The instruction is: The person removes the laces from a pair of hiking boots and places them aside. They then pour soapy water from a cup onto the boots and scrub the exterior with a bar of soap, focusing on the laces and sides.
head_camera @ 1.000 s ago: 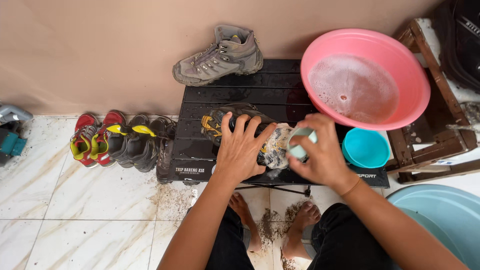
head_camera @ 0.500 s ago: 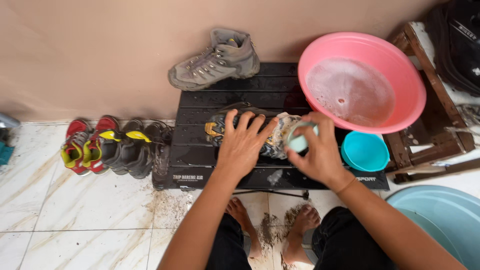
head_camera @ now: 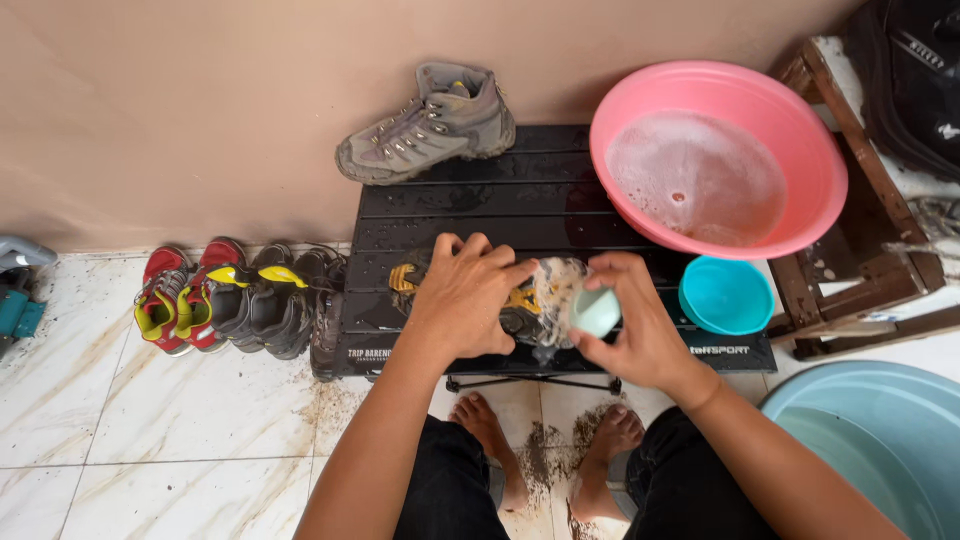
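Shoe (head_camera: 520,300), soapy, lies on the black slatted surface (head_camera: 540,200), pinned under the spread left hand (head_camera: 465,295). Right hand (head_camera: 635,325) grips a pale brush (head_camera: 595,312) against its toe. Scrubbing appears under way; continuing calls for firm holding. Pink basin (head_camera: 715,160) and teal bowl (head_camera: 725,295) crowd the right; a grey boot (head_camera: 430,125) stands behind.
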